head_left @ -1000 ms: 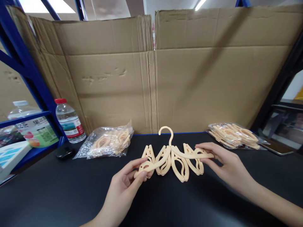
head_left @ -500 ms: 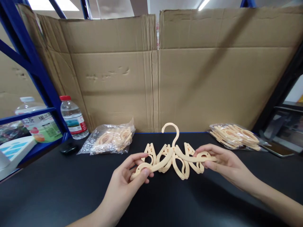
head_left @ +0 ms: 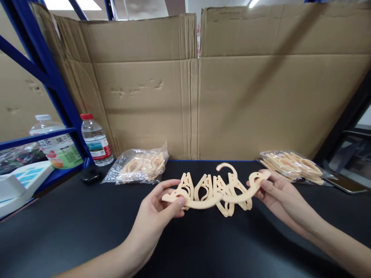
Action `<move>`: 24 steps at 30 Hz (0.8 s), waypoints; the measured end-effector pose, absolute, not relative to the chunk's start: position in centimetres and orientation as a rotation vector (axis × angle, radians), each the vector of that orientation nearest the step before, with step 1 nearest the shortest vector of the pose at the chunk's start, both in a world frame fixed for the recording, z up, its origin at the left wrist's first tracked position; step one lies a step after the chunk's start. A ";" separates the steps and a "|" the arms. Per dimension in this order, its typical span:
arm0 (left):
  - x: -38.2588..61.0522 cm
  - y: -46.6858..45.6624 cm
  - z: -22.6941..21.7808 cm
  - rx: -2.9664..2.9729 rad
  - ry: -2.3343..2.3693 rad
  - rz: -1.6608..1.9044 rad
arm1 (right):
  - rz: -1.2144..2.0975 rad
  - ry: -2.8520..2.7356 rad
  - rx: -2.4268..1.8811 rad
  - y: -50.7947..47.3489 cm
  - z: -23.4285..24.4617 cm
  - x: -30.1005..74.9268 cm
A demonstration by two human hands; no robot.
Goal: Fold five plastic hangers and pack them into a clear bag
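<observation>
A cream folding clothes hanger [head_left: 205,203] is held up above the black table, its two arms spread and its hook tilted up to the right. My left hand [head_left: 162,208] pinches the end of its left arm between thumb and fingers. At the other end, my right hand [head_left: 275,193] grips the tip of the right arm. Behind it lie several folded hangers [head_left: 227,208] of the same cream colour in a row, partly hidden by the held one.
Clear plastic bags of cream hangers lie at the back left [head_left: 142,166] and back right [head_left: 292,166]. A red-capped water bottle [head_left: 97,143] and a black object [head_left: 90,175] stand at the left. A phone [head_left: 346,185] lies far right. Cardboard [head_left: 150,88] walls the back.
The hanger has turned in my hands: its hook swung right and lower, and its arms now bow downward in the middle. My right hand rose slightly; both hands keep their hold.
</observation>
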State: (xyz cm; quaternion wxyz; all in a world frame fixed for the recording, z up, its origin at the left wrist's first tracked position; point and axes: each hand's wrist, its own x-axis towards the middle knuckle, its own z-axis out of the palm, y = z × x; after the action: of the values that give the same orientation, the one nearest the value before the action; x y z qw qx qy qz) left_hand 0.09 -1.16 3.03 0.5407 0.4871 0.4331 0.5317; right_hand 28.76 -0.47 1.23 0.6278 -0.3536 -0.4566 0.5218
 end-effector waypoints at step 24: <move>1.0 -2.5 2.2 1.338 0.840 1.040 | 1.671 -1.759 -0.753 -5.5 2.2 25.5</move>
State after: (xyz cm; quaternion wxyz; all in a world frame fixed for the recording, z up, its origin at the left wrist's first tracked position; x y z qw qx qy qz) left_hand 1.02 -2.47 2.16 0.5852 0.5736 0.3601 0.4458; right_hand 25.50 -5.46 2.24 0.2960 -0.2833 -0.6613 0.6283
